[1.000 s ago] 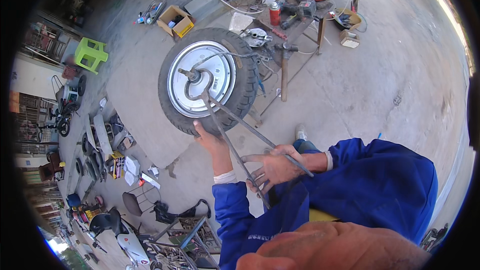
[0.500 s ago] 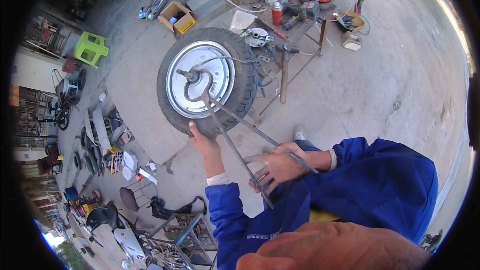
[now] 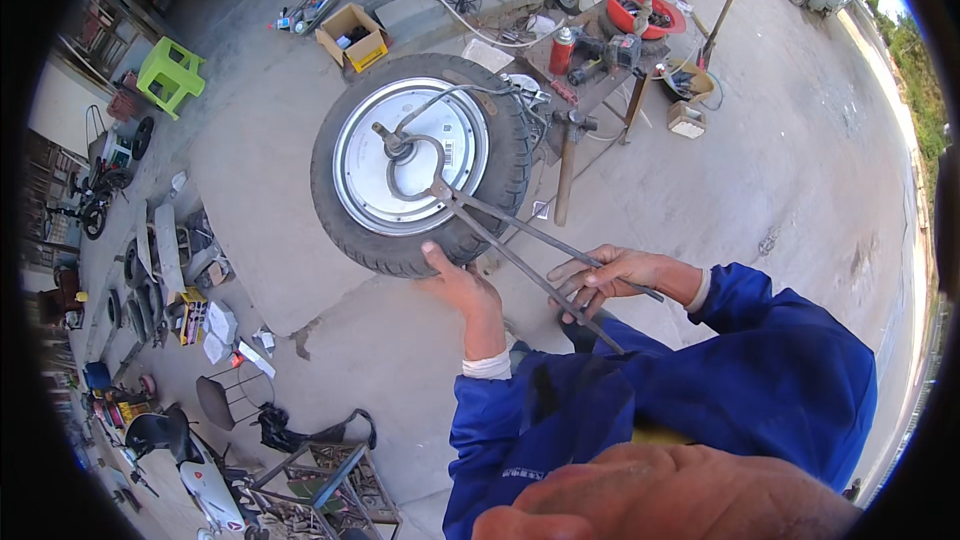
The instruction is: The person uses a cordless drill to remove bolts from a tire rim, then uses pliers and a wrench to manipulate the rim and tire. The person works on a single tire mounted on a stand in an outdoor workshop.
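Tongs [image 3: 440,191] set around the axle [image 3: 393,143] of a wheel [image 3: 418,165].
In the upper middle of the frame, the wheel is clasped at its lower edge by the left hand [image 3: 465,298]; 2 spread handles [image 3: 540,237] are held by the curled right hand [image 3: 610,278], how tightly cannot be told. Ideally, the wheel is steadied against tilting, the jaws are centred, and both handles are pressed evenly to avoid slipping.

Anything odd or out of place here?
Hammer: its handle seems to jut past the work stand edge, which looks precarious. Also a dark, irregular patch on the concrete floor, left of the left hand; stain or damage, can't tell. The hub-motor wheel shows no obvious damage.
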The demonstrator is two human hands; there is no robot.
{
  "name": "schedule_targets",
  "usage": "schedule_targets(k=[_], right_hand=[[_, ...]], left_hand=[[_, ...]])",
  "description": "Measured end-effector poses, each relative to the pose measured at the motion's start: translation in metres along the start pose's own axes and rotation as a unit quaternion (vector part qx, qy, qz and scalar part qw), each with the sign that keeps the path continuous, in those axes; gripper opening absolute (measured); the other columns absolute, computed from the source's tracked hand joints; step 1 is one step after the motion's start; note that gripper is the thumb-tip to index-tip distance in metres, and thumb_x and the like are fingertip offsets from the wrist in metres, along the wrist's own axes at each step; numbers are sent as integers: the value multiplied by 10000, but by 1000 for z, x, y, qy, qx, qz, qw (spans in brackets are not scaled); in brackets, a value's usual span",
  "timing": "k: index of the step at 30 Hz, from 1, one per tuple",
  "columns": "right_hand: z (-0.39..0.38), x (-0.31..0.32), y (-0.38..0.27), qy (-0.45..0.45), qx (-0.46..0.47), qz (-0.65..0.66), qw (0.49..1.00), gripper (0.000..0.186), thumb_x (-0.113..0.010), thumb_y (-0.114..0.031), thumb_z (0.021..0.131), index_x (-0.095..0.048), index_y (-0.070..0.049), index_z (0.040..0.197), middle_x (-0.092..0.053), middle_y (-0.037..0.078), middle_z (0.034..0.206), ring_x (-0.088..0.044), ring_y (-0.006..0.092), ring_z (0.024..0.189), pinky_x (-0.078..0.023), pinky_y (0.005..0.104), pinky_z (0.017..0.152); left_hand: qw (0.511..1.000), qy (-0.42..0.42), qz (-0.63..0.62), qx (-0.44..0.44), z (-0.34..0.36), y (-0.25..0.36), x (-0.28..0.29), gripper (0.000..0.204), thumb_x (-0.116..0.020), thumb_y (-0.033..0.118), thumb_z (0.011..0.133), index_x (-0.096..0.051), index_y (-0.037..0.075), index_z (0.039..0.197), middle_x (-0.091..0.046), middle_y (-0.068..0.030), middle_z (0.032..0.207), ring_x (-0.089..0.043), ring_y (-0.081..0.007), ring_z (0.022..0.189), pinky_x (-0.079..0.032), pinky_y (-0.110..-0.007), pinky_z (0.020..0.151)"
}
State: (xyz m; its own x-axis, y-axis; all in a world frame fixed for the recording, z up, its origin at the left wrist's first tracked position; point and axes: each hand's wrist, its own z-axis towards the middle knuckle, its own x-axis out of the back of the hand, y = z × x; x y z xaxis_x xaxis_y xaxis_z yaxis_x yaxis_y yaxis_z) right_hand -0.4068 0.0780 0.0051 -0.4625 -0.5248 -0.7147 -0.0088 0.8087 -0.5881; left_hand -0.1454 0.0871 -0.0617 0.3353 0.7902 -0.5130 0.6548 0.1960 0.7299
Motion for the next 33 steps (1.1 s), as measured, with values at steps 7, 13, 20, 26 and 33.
schedule_targets(k=[7,13,20,26,33], right_hand=[[-41,0,-40,84,-25,-149,985,707,-682,-221,1044,-375,15,1636,-641,286,1434,-725,409,1187,-579,498,1031],[-64,-3,-24,186,-57,-258,947,638,-681,-284,1063,-472,42,1570,-751,155,1043,-742,245,933,-599,396,866],[-48,-48,-2,229,11,-244,942,562,-665,-327,1078,-582,82,1453,-634,37,818,-597,133,708,-502,302,679],[-54,-67,27,268,52,-234,933,430,-636,-268,1098,-643,22,1415,-683,41,841,-632,123,741,-536,292,694],[-51,-49,55,285,47,-231,929,349,-604,-227,1112,-677,17,1351,-690,34,881,-640,124,790,-560,304,725]], left_hand=[[979,-110,146,92,-23,0,45,679,-716,363,1042,-382,26,1528,-560,-173,1490,-616,-233,1244,-511,-420,1021],[888,-255,381,32,-22,89,61,333,-751,238,1004,-681,-20,1203,-688,-175,1206,-664,-208,1067,-513,-388,941],[750,-255,481,-375,82,143,-40,563,-808,126,915,-603,-1,1424,-635,-225,1343,-602,-392,1249,-482,-447,1083],[721,-331,514,-327,130,114,-83,635,-795,52,903,-571,21,1496,-634,-214,1330,-604,-379,1269,-470,-441,1107],[701,-309,524,-373,139,100,-84,573,-787,22,883,-599,-10,1424,-643,-183,1301,-616,-361,1244,-474,-437,1093]])
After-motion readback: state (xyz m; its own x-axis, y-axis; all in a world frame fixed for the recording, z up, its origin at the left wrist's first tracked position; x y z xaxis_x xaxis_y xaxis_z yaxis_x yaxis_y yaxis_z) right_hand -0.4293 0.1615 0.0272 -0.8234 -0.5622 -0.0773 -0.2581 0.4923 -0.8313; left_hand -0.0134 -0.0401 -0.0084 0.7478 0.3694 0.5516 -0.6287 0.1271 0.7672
